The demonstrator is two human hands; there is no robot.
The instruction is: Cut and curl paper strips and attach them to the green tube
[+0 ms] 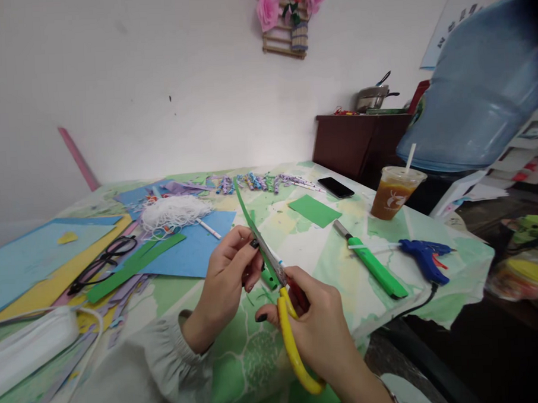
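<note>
My right hand (pixel 316 318) is closed on yellow-handled scissors (pixel 293 349), whose blades point up and away to the left. My left hand (pixel 231 265) pinches a narrow green paper strip (pixel 243 205), which runs along the blades and rises above the fingers. Beneath the blades lie a small green roll (pixel 269 279) and thin green scraps. To the left of my left hand, wider green strips (pixel 133 268) rest across a blue sheet (pixel 177 256). A green paper rectangle (pixel 314 211) lies beyond my right hand.
White string (pixel 175 212), black glasses (pixel 104 262) and a white mask (pixel 34 348) lie left. Rolled paper pieces (pixel 254 181) line the back. Rightward are a phone (pixel 336 187), an iced drink (pixel 393 196), a green lighter (pixel 376 268) and a blue glue gun (pixel 423 257) with its cord.
</note>
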